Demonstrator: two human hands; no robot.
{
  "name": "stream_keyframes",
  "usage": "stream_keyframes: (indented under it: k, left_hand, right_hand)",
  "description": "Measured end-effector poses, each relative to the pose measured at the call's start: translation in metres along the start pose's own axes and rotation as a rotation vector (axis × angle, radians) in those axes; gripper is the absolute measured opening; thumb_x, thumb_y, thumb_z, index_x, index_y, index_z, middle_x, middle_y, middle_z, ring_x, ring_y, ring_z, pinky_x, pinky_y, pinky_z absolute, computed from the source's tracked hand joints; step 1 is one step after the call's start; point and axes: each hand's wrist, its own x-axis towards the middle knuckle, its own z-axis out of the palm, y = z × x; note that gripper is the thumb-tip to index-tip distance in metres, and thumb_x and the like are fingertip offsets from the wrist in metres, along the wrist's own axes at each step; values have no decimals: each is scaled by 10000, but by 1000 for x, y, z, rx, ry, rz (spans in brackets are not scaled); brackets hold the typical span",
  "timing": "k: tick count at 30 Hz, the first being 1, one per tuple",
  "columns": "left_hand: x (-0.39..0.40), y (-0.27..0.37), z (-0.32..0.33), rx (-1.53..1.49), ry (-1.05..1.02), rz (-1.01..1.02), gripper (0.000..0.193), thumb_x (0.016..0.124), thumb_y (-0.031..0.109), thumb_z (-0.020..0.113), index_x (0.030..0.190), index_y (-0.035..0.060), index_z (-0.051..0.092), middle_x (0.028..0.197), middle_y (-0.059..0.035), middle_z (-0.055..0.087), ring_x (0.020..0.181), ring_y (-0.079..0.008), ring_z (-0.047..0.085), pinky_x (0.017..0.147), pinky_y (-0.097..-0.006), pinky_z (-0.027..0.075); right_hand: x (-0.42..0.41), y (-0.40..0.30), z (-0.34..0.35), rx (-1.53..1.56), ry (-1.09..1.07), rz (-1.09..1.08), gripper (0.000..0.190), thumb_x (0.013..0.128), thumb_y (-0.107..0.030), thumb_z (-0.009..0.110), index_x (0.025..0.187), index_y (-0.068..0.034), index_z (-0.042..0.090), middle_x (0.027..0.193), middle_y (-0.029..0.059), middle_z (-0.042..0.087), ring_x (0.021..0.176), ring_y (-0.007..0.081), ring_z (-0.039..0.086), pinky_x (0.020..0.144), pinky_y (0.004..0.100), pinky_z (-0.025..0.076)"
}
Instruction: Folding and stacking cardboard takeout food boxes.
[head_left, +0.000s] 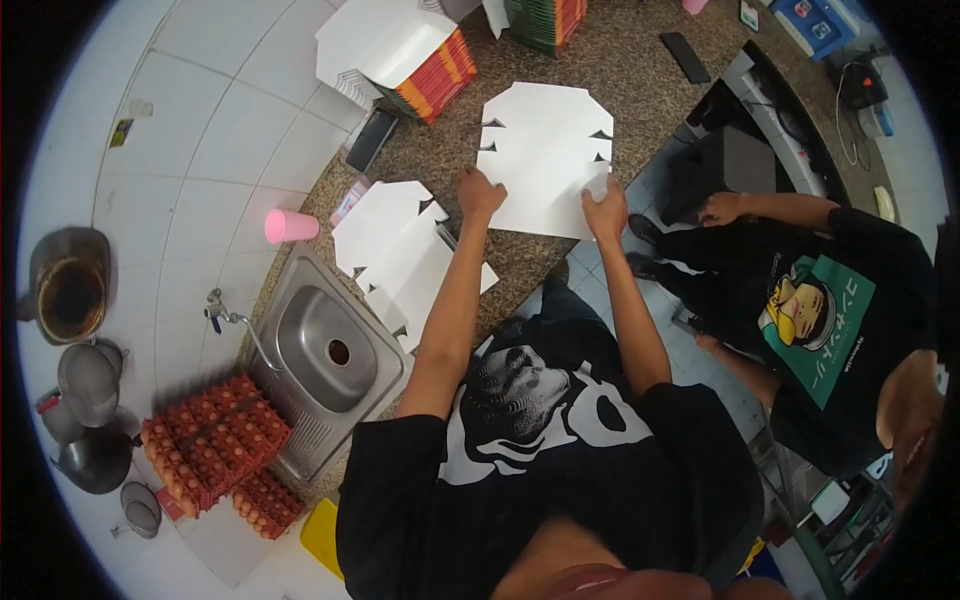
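Note:
A flat white cardboard box blank (546, 154) with notched side edges lies before me over the granite counter. On its near left edge is my left hand (481, 195), the thumb resting on the white face. My right hand (606, 208) grips the near right edge, thumb on top and fingers mostly hidden beneath. The blank's near edge reaches the counter's front edge. Left of my left forearm, more white cut cardboard (394, 244) lies by the sink, partly covered by that arm.
Printed cardboard stacks (431, 75) stand at the back, near a dark phone (373, 140). A pink cup (291, 226) sits beside the steel sink (326, 352). Egg trays (217, 442) are piled at lower left. Another person (832, 322) stands close on my right.

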Motion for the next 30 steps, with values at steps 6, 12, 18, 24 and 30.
stream_keyframes:
  k: [6, 12, 18, 24, 30]
  left_hand:
    - [-5, 0, 3, -7, 96, -29, 698, 652, 338, 774, 1132, -91, 505, 1145, -281, 544, 1091, -387, 521, 975, -410, 420]
    - [-9, 12, -2, 7, 35, -88, 668, 668, 294, 777, 1135, -89, 490, 1159, -261, 510, 1096, -378, 525, 953, -417, 438]
    - [-13, 19, -1, 87, 105, -80, 610, 696, 268, 747, 1109, -101, 491, 1139, -258, 505, 1074, -385, 533, 933, -430, 452]
    - [-19, 18, 0, 42, 105, -53, 590, 675, 239, 742, 1078, -114, 494, 1124, -273, 511, 1082, -391, 518, 937, -428, 440]
    - [-15, 17, -1, 44, 92, -36, 660, 668, 228, 735, 1122, -153, 443, 1122, -271, 503, 1051, -352, 527, 923, -374, 444]
  right_hand:
    - [-1, 3, 1, -138, -12, 91, 592, 710, -247, 687, 1204, 21, 503, 1214, 244, 472, 1149, 415, 432, 972, 464, 396]
    - [1, 8, 1, -11, 66, 77, 521, 700, -214, 692, 1140, 19, 541, 1182, 236, 475, 1139, 409, 429, 969, 458, 382]
    - [2, -11, -17, 50, 120, 0, 510, 698, -214, 693, 1136, 19, 574, 1178, 204, 507, 1124, 374, 474, 946, 436, 408]
    - [-7, -18, -36, -41, 101, 2, 523, 695, -242, 721, 1109, 55, 604, 1179, 193, 561, 1095, 336, 550, 917, 382, 456]
    - [-2, -16, -38, -106, -2, 45, 460, 704, -213, 721, 1079, 31, 615, 1181, 151, 520, 1040, 331, 572, 835, 425, 492]
